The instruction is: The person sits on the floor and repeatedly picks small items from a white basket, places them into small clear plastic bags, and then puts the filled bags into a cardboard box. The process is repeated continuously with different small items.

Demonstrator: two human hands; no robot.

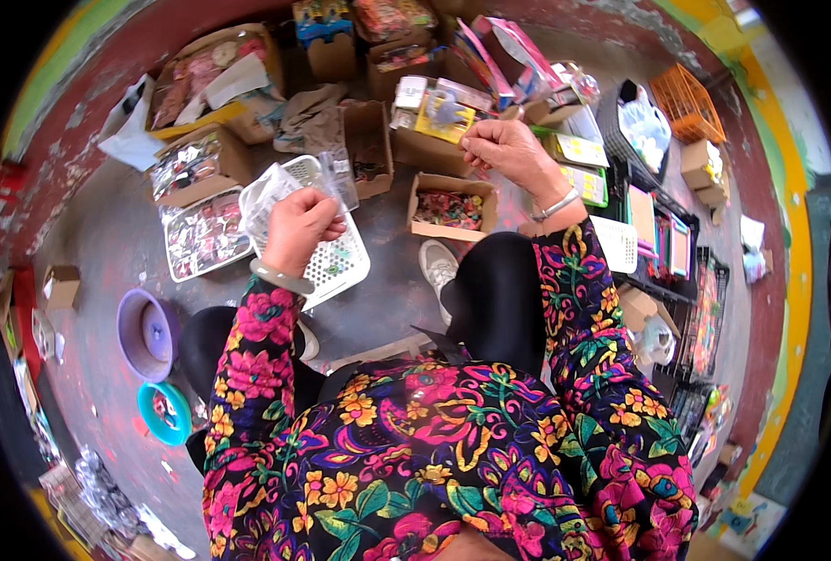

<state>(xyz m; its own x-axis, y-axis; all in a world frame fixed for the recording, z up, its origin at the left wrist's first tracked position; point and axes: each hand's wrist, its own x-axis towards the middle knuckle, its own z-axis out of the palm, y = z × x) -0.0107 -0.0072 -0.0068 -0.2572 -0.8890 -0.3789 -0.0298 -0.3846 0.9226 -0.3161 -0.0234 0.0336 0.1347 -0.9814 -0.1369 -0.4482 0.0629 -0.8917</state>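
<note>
My left hand (298, 229), a bangle at its wrist, is closed with curled fingers over a white perforated plastic basket (345, 271). Whatever it may grip is hidden. Clear plastic bags (270, 192) lie at the basket's far left side, partly behind that hand. Higher up and to the right, my right hand (513, 154) is pinched, thumb against fingers. Anything in the pinch is too small to make out. Just beyond its fingertips sits a yellow package (445, 117) on a cardboard box. A small cardboard box of colourful small items (448, 208) stands between and below the hands.
Left of the basket is a white tray of wrapped items (208, 234). A purple basin (147, 334) and a teal bowl (164, 412) stand at the left. Black crates (658, 234) line the right, with an orange crate (686, 103) farther back. My shoe (439, 271) is near the small box.
</note>
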